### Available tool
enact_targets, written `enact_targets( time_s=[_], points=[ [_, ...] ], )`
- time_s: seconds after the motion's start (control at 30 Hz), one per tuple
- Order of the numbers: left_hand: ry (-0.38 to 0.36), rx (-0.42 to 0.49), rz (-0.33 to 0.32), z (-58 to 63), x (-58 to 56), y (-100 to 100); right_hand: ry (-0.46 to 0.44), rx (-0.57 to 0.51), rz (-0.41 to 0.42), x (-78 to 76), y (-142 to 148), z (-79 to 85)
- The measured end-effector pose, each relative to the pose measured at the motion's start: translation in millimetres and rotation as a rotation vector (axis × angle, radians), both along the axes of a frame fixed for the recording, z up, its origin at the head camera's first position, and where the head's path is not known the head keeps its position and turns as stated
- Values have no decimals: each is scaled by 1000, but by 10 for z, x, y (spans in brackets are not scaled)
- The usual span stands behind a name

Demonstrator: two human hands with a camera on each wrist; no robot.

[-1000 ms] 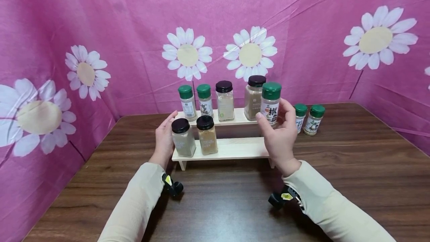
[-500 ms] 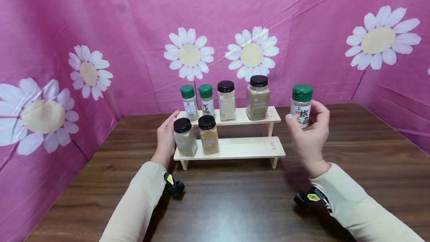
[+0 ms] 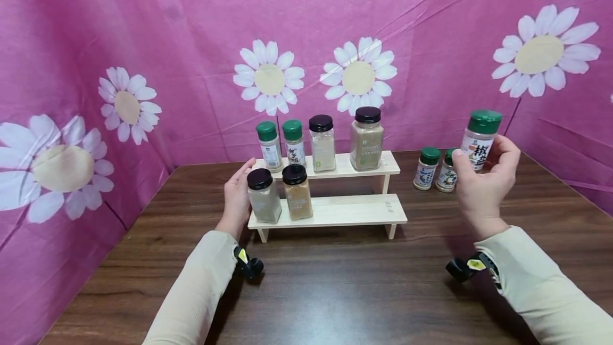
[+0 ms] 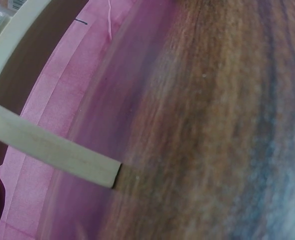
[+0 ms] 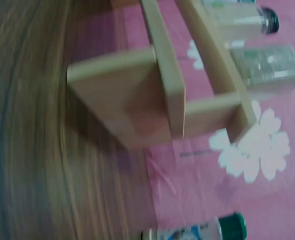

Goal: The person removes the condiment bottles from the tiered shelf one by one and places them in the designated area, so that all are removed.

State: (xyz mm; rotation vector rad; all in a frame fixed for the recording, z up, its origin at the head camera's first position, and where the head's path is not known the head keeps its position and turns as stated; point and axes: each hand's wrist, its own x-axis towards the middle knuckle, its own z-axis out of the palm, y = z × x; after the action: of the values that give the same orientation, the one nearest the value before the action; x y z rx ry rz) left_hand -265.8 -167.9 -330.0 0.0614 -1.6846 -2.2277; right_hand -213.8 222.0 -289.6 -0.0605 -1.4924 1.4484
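Note:
My right hand (image 3: 488, 190) holds a small spice jar (image 3: 478, 145) with a green cap, raised above the table at the right, thumb in front and fingers behind. My left hand (image 3: 234, 198) rests at the left end of a two-tier wooden spice rack (image 3: 354, 211), its visible fingers straight and partly hidden behind a black-capped jar (image 3: 265, 198). Next to that jar on the lower tier stands another black-capped jar (image 3: 298, 193) with tan contents. The upper tier bears two green-capped jars, one of them labelled in black (image 3: 293, 142), and two black-capped jars, the larger (image 3: 367, 140) rightmost.
Two small green-capped jars stand on the dark wooden table (image 3: 306, 292) right of the rack, one (image 3: 426, 169) fully visible and the other (image 3: 446, 174) partly behind my right hand. A pink cloth with daisies (image 3: 191, 95) hangs behind.
My right hand has carried the green-capped spice jar from in front of the rack's right end out to the right, past the two small jars. My left hand has stayed at the rack.

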Motion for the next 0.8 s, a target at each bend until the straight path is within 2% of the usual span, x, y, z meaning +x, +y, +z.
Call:
enact_targets(
  time_s=[0.23,0.4,0.8],
  points=[
    [5,4,9,-8,-16,4,-79,-26,-89,-80,204,-16],
    [2,3,4,-18,-26,-10,-155,-37,-115,-105,295,-26],
    [12,6,0,-32,-25,-11,-344,-127,-145,-202,579,-257]
  ],
)
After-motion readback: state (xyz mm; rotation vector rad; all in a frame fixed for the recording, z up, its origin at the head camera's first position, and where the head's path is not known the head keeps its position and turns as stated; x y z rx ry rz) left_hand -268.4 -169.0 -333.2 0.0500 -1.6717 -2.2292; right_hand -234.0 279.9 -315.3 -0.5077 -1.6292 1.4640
